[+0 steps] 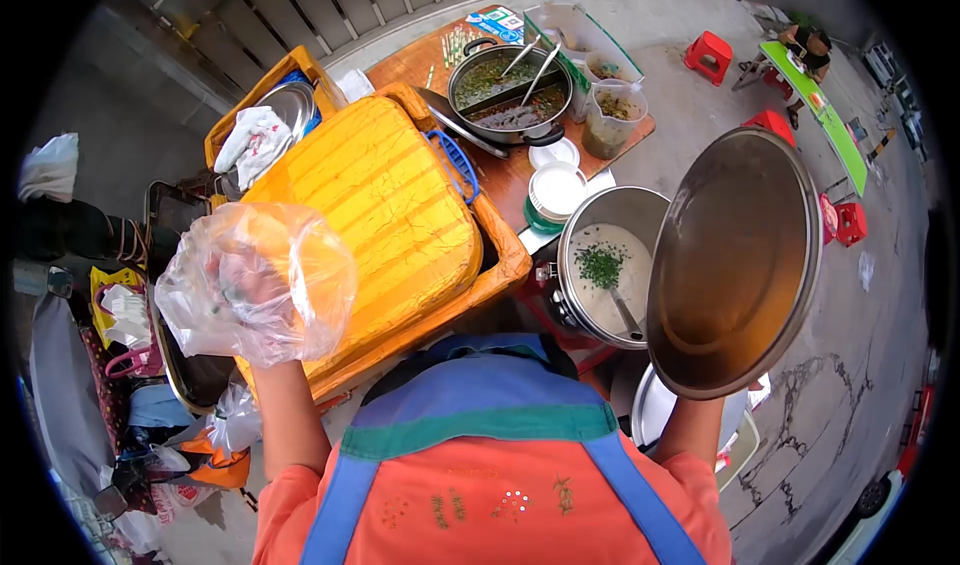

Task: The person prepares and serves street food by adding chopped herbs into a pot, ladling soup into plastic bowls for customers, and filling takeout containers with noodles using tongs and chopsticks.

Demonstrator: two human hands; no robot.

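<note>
My left hand [252, 283] is raised over the yellow box's near left side, wrapped about by a clear plastic bag [318, 275]. Through the crumpled film its fingers look curled; whether a bowl is within cannot be made out. On the other side, a large round metal pot lid [735, 255] is held up, tilted on edge. My right hand is hidden behind it, the forearm reaching its lower rim. Beside the lid stands a tall steel pot [650, 205] of whitish porridge-like food [600, 290], chopped greens [600, 263] on top and a ladle [628, 315] inside.
A big yellow lidded box [370, 195] fills the left centre. Behind the pot, a wooden table [500, 180] bears a divided pot [512, 90], a white-lidded jar [556, 191] and a plastic jug [612, 120]. Red stools [708, 57] and a green table [815, 110] stand farther right.
</note>
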